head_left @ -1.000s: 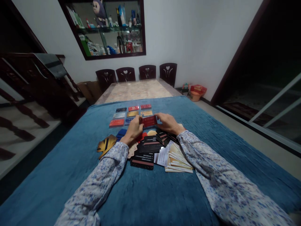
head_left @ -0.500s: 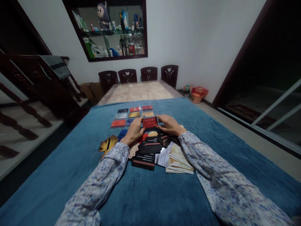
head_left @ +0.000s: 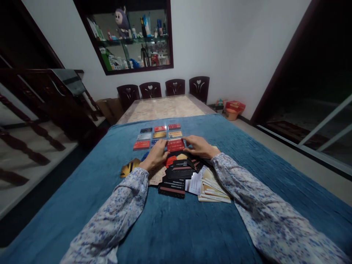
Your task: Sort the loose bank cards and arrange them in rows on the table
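We see a red rectangular card (head_left: 175, 145) held level between both hands, a little way out in front of the person and just past a loose heap of black, cream and gold cards (head_left: 178, 172) that lies between the wrists. The card's long axis runs left to right across the view, so each short end meets one hand. The left hand (head_left: 155, 156) closes its fingertips on the left end, and the right hand (head_left: 198, 146) pinches the right end between thumb and fingers. Neither hand is nearer, as the card sits midway between them, square to the forearms. We cannot tell whether its underside touches the plush blue blanket (head_left: 192, 227) or hangs just above it. Directly beyond and to the left of it lies a tidy grid of face-up cards (head_left: 159, 134), set in rows with their long axes also running left to right. The held card sits at the grid's near right corner, in line with a red card (head_left: 141, 145) and a blue one (head_left: 153, 143) in the nearest row, and just this side of a yellow card (head_left: 175, 134). Its face is deep red with faint pale print, too small for us to read, and it looks thin, stiff and slightly glossy. A bare marble-topped table (head_left: 162, 108) stands beyond the blanket.
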Tool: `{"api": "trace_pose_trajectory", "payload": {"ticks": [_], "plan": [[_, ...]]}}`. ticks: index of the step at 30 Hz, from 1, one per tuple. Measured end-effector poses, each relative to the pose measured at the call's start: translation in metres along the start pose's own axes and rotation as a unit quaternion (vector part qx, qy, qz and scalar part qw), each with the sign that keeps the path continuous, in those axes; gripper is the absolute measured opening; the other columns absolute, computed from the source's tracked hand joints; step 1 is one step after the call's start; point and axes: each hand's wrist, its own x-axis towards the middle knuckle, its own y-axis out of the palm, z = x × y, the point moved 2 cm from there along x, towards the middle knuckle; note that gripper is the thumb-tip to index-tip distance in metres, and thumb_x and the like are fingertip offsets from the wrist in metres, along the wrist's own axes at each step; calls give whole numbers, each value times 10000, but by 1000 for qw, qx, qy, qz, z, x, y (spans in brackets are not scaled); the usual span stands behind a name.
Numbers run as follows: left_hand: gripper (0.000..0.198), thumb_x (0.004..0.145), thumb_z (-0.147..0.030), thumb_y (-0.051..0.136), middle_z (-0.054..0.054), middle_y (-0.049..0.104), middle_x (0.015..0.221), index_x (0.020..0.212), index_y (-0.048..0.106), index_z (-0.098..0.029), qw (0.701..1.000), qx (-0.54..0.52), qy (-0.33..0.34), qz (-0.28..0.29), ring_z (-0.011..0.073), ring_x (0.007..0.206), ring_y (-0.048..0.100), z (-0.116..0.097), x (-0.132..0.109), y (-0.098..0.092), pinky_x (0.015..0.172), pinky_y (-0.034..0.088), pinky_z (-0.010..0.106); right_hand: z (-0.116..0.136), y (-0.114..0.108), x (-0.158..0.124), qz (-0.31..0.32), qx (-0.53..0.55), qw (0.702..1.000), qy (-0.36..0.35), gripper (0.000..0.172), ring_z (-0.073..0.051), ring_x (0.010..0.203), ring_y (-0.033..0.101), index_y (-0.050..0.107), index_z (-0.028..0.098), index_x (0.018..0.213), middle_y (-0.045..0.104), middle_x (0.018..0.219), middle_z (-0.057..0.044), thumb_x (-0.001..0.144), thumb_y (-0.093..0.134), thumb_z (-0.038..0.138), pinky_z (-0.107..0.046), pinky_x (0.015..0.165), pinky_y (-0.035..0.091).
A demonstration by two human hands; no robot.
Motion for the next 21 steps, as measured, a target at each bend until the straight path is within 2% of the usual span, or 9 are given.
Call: {"api": "trace_pose_trajectory", "payload": {"ticks": [6, 11, 21], "plan": [[423, 804, -136, 668, 120, 619, 1147, 1222, 605, -162, 1000, -4, -7, 13, 297, 1139, 608, 9, -3, -12, 1042, 512, 460, 17, -5, 12, 28, -8, 1000, 6, 461, -234, 1014, 651, 626, 167, 1348, 730, 1099, -109, 916, 685, 318, -293, 817, 428], [374, 789, -140, 680, 118, 620, 1144, 1159, 631, -167, 1000, 9, -19, 13, 293, 1121, 614, 24, -9, -22, 1028, 520, 457, 31, -4, 31, 61, -11, 998, 22, 424, -230, 972, 662, 666, 181, 1280, 735, 1075, -103, 896, 720, 352, -283, 744, 420], [359, 766, -196, 666, 100, 626, 1105, 1124, 650, -181, 998, 31, -43, 25, 277, 1059, 630, 63, -19, -49, 976, 542, 419, 61, 0, 71, 61, -18, 998, -31, 336, -237, 985, 659, 697, 149, 1146, 736, 1065, -115, 886, 724, 360, -290, 777, 427]]}}
